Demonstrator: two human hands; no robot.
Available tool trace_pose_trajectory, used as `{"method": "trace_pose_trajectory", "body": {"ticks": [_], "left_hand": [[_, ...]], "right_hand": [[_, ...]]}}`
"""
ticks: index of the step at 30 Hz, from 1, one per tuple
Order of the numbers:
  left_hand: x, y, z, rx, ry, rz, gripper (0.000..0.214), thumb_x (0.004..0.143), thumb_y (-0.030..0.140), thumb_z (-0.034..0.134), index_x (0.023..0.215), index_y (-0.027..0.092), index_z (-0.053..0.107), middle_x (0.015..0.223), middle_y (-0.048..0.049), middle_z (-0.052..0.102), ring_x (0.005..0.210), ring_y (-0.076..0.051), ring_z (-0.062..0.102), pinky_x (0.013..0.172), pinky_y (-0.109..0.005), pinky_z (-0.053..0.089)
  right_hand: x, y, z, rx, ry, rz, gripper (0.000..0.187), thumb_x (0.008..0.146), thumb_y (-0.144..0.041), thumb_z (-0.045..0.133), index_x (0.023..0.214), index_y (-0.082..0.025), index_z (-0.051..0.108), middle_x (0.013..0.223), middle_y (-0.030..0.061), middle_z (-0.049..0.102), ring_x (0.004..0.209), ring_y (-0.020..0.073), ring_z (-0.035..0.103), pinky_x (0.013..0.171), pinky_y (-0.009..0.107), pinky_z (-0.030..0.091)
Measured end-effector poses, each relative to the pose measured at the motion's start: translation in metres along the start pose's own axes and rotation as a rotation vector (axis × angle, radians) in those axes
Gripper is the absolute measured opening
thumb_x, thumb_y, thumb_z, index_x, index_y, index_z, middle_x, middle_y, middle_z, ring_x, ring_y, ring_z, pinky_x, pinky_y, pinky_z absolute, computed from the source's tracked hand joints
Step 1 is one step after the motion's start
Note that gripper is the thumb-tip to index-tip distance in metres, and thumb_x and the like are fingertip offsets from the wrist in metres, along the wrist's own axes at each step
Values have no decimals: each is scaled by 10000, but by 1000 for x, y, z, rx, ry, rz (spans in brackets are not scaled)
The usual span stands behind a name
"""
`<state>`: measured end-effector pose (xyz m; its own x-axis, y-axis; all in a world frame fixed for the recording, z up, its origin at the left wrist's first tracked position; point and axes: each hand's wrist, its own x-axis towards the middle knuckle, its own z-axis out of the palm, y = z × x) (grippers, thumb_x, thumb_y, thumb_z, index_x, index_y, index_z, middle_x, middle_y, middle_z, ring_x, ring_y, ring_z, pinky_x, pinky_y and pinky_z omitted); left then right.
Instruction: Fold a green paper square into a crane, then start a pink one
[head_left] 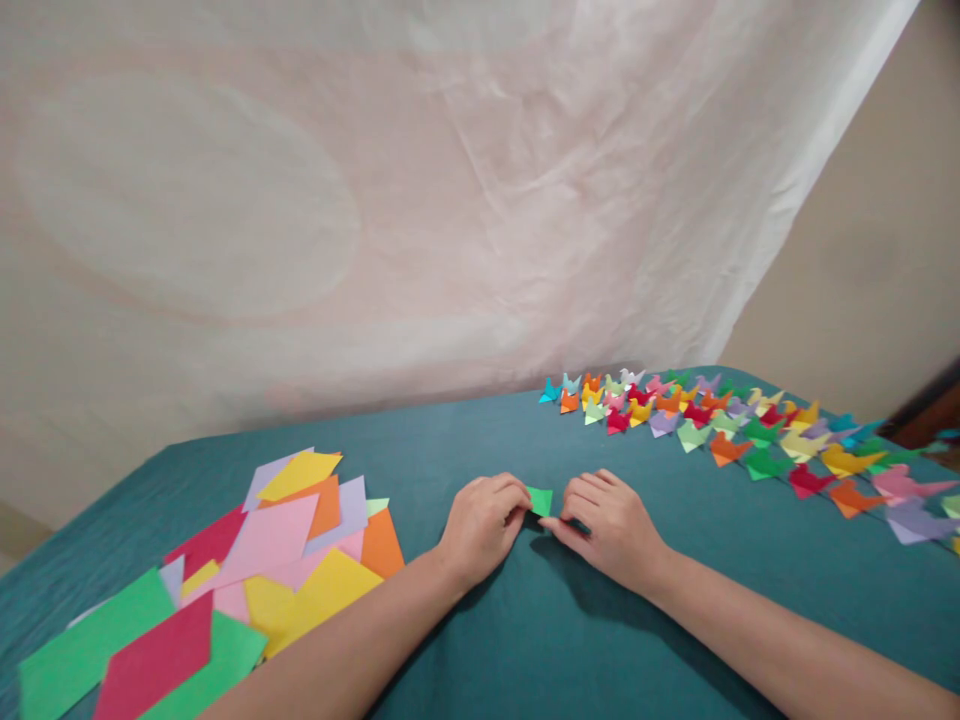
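Observation:
A small folded piece of green paper (540,501) is held just above the table, between my two hands. My left hand (484,525) pinches its left side with thumb and fingertips. At the lower right of the paper, the thumb of my right hand (611,525) meets its edge, and the other fingers of that hand are curled in. Part of the paper is hidden behind the left fingertips.
Loose sheets of coloured paper (270,535) overlap on the left, beside my left forearm. Several small folded paper birds (727,450) stand in rows at the right and back. A dark teal cloth (480,650) covers the table, with a pale hanging sheet (450,200) behind.

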<state>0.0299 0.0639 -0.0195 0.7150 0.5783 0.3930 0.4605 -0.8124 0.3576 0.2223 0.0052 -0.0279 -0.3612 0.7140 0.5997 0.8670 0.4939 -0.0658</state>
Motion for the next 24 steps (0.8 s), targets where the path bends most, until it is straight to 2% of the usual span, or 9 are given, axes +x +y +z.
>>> {"method": "trace_pose_trajectory", "body": {"ticks": [4, 8, 10, 13, 18, 24], "left_hand": [[0, 0, 1, -28, -30, -18, 141, 800, 97, 510, 842, 212, 579, 989, 4, 645, 925, -150, 590, 842, -285, 436], [-1, 2, -1, -40, -50, -3, 208, 754, 72, 482, 871, 216, 577, 1059, -22, 639, 1013, -168, 577, 903, -316, 432], [-1, 4, -2, -41, -51, 11, 233, 727, 62, 475, 876, 211, 576, 1076, -36, 636, 1035, -175, 570, 919, -333, 430], [-1, 6, -3, -39, -31, 18, 227, 722, 72, 479, 880, 201, 577, 1080, -52, 636, 1054, -182, 561, 946, -355, 416], [-1, 7, -3, -31, -18, 0, 236, 788, 216, 532, 1017, 183, 579, 1134, -80, 617, 1071, -207, 554, 960, -377, 414], [0, 6, -2, 2, -59, 1, 329, 859, 318, 497, 1153, 182, 557, 1177, -81, 602, 1099, -211, 544, 978, -382, 404]], "right_hand": [[0, 3, -1, -15, -22, 90, 334, 910, -272, 439, 601, -170, 514, 626, 16, 544, 631, 137, 482, 649, 285, 315], [1, 7, 0, 41, -22, 137, 245, 919, -225, 415, 743, -166, 575, 740, 39, 596, 716, 147, 536, 691, 277, 362], [0, 10, 1, 99, -40, 118, 197, 908, -161, 409, 850, -172, 597, 840, 47, 617, 783, 149, 556, 712, 275, 382], [-2, 13, 1, 149, -68, 75, 265, 862, -60, 399, 953, -185, 614, 929, 52, 621, 840, 153, 559, 725, 282, 399], [-2, 17, -5, 34, -41, -26, 265, 823, -66, 459, 907, -197, 674, 884, 62, 629, 796, 169, 547, 721, 315, 395], [0, 23, -14, -24, -66, -153, 239, 871, -105, 441, 895, -164, 672, 855, 69, 628, 796, 162, 536, 757, 331, 388]]}}
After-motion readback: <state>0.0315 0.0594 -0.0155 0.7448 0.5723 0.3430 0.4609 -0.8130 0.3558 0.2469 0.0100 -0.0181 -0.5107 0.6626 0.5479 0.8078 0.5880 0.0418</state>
